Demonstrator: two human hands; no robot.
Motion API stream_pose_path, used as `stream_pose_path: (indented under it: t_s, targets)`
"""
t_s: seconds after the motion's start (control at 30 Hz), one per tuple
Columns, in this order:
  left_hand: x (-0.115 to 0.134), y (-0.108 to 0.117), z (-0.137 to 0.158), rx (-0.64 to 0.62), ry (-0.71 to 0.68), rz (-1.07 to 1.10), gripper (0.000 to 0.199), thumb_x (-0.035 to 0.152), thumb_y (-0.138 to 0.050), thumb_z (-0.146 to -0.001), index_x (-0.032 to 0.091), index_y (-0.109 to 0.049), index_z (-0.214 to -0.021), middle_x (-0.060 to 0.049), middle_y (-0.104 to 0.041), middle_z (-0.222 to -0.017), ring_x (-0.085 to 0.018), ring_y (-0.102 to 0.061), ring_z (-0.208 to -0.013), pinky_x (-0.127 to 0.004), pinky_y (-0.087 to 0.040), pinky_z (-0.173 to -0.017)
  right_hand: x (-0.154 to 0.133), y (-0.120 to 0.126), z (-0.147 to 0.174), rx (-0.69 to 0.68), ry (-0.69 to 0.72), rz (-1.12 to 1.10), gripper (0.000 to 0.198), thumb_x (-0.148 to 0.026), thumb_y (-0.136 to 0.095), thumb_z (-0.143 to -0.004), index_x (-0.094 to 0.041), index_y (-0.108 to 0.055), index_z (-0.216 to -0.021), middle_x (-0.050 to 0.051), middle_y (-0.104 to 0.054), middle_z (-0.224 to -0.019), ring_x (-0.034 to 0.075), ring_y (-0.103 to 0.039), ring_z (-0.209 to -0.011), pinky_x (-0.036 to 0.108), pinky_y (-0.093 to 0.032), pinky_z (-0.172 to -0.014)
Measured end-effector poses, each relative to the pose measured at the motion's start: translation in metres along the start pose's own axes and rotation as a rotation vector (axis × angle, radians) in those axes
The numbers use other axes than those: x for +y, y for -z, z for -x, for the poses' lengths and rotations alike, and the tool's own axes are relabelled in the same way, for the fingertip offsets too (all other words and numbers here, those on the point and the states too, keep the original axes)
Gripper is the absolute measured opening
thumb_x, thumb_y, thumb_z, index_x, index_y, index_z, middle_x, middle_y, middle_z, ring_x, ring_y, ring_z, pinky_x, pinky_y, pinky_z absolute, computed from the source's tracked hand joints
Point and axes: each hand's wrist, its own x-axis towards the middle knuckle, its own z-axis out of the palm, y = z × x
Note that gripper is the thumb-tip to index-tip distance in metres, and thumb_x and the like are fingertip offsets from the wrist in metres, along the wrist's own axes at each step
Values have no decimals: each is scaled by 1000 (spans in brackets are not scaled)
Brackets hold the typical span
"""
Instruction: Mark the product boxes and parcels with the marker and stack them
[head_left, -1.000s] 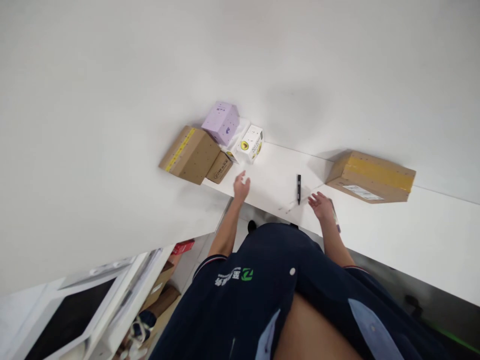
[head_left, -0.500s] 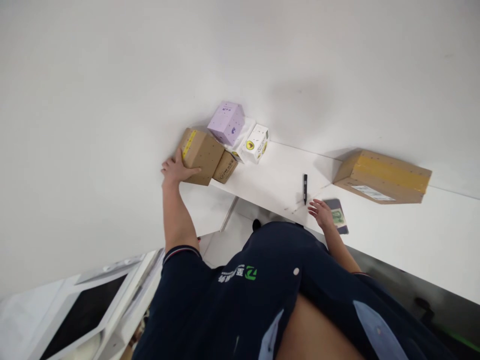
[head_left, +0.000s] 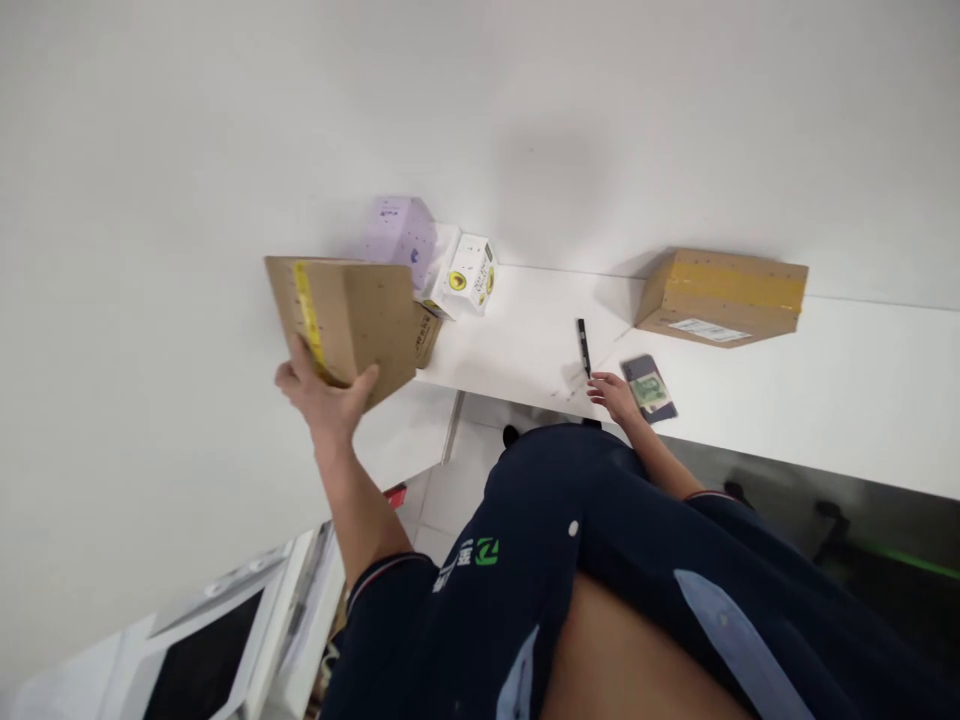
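My left hand (head_left: 322, 395) grips a cardboard box (head_left: 379, 320) with a yellow tape strip, thumb on one face and fingers on another. The box is tilted and appears raised off the table. Behind it, partly covered, is a smaller brown box (head_left: 427, 337). My right hand (head_left: 616, 397) is open, its fingers stretched out by the tip of a black marker (head_left: 583, 345) on the white table; whether they touch is hard to tell. Close to that hand's other side lies a dark flat booklet (head_left: 637, 368) with a green banknote (head_left: 648, 391) on it.
A purple box (head_left: 394, 235) and white boxes with yellow round marks (head_left: 471, 272) stand against the wall. Farther right is a long cardboard box (head_left: 731, 290) with wide tape and a label. The table's front edge (head_left: 517, 402) runs before my body; a white appliance (head_left: 217, 640) stands lower left.
My left hand has lifted and tilted the cardboard box, bringing it left and closer to me. My right hand stays near the marker. The whole view has shifted somewhat.
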Motion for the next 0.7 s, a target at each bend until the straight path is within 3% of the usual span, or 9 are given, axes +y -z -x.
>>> stream_pose_path:
  t_s: [0.1,0.23,0.37,0.47,0.53,0.63,0.7]
  targets:
    - [29,-28,41,-176,-241,13,118,62,-79,-57,23,-32,-158,-17,-35,-148,-36,-38,-141,-47,-34,-118,1,-5,4,-32,12,40,20,-22,-71,-70,-20,-63,-89,-1,-68,-79,10,-63,-60,21,-49,-54]
    - [73,-103,80,-504,-489,-34,103,54,-83,-60,23,-47,-152,-21,-36,-153,-47,-31,-145,-62,-21,-119,-3,-12,8,-60,42,125,17,-20,-69,-71,-20,-63,-87,-2,-65,-73,11,-63,-59,21,-47,-52]
    - [91,-156,96,-666,-568,14,97,45,-87,-62,25,-51,-150,-22,-31,-162,-48,-20,-152,-66,-5,-122,-6,-11,11,-31,54,173,14,-19,-67,-73,-20,-63,-86,-1,-66,-75,11,-63,-59,22,-46,-53]
    - [83,-164,100,-672,-476,97,103,53,-87,-63,26,-45,-153,-19,-22,-167,-46,-8,-156,-68,-1,-121,-4,-8,11,-10,72,208,14,-22,-68,-73,-20,-62,-86,0,-65,-74,12,-63,-59,23,-46,-54]
    - [72,-162,104,-611,-342,178,106,57,-83,-67,24,-37,-157,-18,-17,-169,-42,-6,-157,-65,-5,-123,-3,-8,9,0,94,231,16,-26,-69,-73,-20,-62,-86,0,-65,-75,13,-63,-60,24,-47,-55]
    - [54,-162,112,-517,11,366,98,56,-72,-80,21,-28,-160,-19,-22,-168,-34,-18,-157,-52,-21,-125,-6,-14,5,18,169,278,21,-35,-67,-76,-20,-63,-90,1,-65,-80,14,-63,-63,27,-51,-60]
    - [46,-166,118,-555,303,531,89,55,-63,-88,21,-25,-160,-19,-34,-163,-30,-35,-151,-46,-36,-119,-13,-22,3,34,281,337,26,-42,-62,-80,-20,-63,-93,4,-67,-87,17,-65,-72,33,-55,-70]
